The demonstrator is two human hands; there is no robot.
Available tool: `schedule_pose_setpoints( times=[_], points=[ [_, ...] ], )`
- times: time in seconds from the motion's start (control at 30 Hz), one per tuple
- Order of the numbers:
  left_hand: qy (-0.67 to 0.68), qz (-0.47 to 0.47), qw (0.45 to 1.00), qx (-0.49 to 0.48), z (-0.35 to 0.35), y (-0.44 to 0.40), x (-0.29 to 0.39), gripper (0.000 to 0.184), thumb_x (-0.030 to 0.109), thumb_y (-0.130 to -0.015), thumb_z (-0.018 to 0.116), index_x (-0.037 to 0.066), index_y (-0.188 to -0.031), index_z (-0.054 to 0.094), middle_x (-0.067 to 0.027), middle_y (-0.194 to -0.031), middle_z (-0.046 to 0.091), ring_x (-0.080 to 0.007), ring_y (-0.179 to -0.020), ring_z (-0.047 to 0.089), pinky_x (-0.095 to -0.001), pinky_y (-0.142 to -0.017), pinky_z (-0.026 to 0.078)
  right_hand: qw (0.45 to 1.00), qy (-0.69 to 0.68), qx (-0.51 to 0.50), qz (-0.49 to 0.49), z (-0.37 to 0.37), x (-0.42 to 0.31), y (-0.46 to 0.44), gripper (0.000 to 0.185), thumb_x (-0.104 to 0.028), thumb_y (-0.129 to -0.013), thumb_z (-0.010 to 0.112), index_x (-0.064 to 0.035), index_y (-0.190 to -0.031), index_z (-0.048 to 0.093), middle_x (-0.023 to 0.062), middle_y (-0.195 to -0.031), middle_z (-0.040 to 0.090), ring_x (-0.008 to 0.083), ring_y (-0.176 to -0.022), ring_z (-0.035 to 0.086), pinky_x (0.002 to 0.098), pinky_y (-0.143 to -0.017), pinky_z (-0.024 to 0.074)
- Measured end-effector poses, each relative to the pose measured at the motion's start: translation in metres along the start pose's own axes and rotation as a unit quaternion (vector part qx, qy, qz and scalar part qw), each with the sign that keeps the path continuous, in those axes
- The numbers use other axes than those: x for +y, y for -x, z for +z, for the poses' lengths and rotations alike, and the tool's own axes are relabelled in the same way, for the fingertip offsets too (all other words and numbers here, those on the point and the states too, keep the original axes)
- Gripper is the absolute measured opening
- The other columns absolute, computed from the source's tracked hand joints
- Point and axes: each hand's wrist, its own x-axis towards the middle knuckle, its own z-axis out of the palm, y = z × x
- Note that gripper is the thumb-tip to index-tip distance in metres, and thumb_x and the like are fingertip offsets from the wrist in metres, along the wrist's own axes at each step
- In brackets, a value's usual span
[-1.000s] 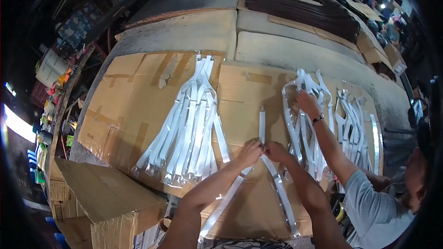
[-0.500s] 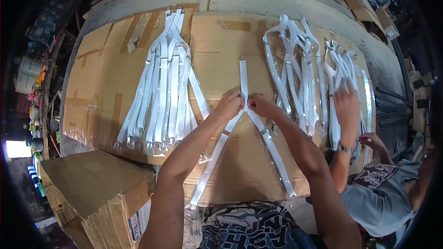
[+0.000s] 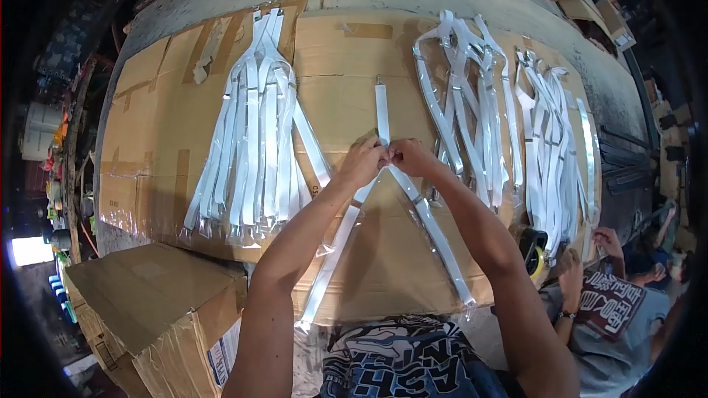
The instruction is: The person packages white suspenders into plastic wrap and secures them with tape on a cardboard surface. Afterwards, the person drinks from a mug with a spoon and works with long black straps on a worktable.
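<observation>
A pair of white suspenders lies spread in a Y on the cardboard, its single back strap pointing away from me. The two front straps run toward me, with plastic sleeving around their ends. My left hand is closed in a pinch at the junction of the straps. My right hand pinches the same spot, its fingertips touching those of the left. The junction itself is mostly hidden under my fingers. A metal clip shows at the far end of the back strap.
Bundles of white suspenders lie left and right, with another pile farther right. A co-worker's hand is by a tape dispenser at the table edge. A cardboard box stands at lower left.
My hands have come together at the strap junction. The co-worker's hand has drawn back from the right pile toward the table edge, and the tape dispenser has come into view.
</observation>
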Motion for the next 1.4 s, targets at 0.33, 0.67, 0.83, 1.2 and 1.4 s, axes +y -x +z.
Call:
schedule_pose_setpoints(
  times=[0.33, 0.67, 0.83, 1.2, 1.4],
  points=[
    [0.1, -0.045, 0.994, -0.018, -0.009, 0.004, -0.01, 0.022, 0.007, -0.077, 0.077, 0.007, -0.098, 0.07, -0.0103, -0.094, 0.057, -0.026, -0.086, 0.061, -0.0378, -0.075, 0.051, 0.996, -0.083, -0.009, 0.018, -0.001, 0.008, 0.003, 0.013, -0.011, -0.076, 0.071, -0.0084, -0.089, 0.069, 0.0153, -0.083, 0.07, 0.034, -0.079, 0.068, 0.0433, -0.071, 0.0512],
    [0.058, -0.022, 0.997, -0.042, -0.009, 0.004, -0.007, 0.012, 0.003, -0.078, 0.073, 0.006, -0.088, 0.068, -0.0114, -0.1, 0.054, -0.0289, -0.09, 0.061, -0.0384, -0.08, 0.052, 0.999, 0.026, 0.023, -0.021, 0.012, 0.005, 0.01, 0.009, -0.015, -0.082, 0.063, -0.0112, -0.09, 0.067, 0.015, -0.086, 0.065, 0.0373, -0.086, 0.064, 0.0479, -0.075, 0.0494],
    [0.058, -0.023, 0.998, -0.027, -0.013, 0.005, -0.001, 0.012, 0.004, -0.079, 0.073, 0.008, -0.089, 0.068, -0.0114, -0.101, 0.055, -0.0299, -0.091, 0.061, -0.039, -0.08, 0.052, 0.999, 0.02, 0.027, -0.018, 0.01, -0.001, 0.008, 0.008, -0.018, -0.083, 0.063, -0.0137, -0.089, 0.066, 0.0153, -0.089, 0.062, 0.0375, -0.09, 0.063, 0.0492, -0.076, 0.0496],
    [0.071, -0.028, 0.996, 0.049, 0.0, 0.009, -0.005, 0.017, 0.002, -0.077, 0.075, 0.006, -0.09, 0.065, -0.0116, -0.1, 0.054, -0.0271, -0.081, 0.063, -0.0365, -0.069, 0.053, 0.994, 0.008, 0.105, 0.001, 0.017, -0.008, 0.014, 0.014, -0.021, -0.083, 0.067, -0.0132, -0.094, 0.064, 0.014, -0.091, 0.062, 0.0364, -0.085, 0.063, 0.0477, -0.073, 0.0491],
    [0.093, -0.078, 0.99, 0.07, 0.0, 0.006, -0.001, 0.028, 0.006, -0.076, 0.079, 0.003, -0.097, 0.061, -0.0092, -0.093, 0.053, -0.02, -0.068, 0.057, -0.0336, -0.063, 0.05, 0.985, -0.047, 0.165, 0.03, 0.019, -0.012, 0.023, 0.017, -0.015, -0.082, 0.069, -0.0051, -0.093, 0.062, 0.0146, -0.089, 0.062, 0.0361, -0.08, 0.063, 0.046, -0.069, 0.0481]
  ],
)
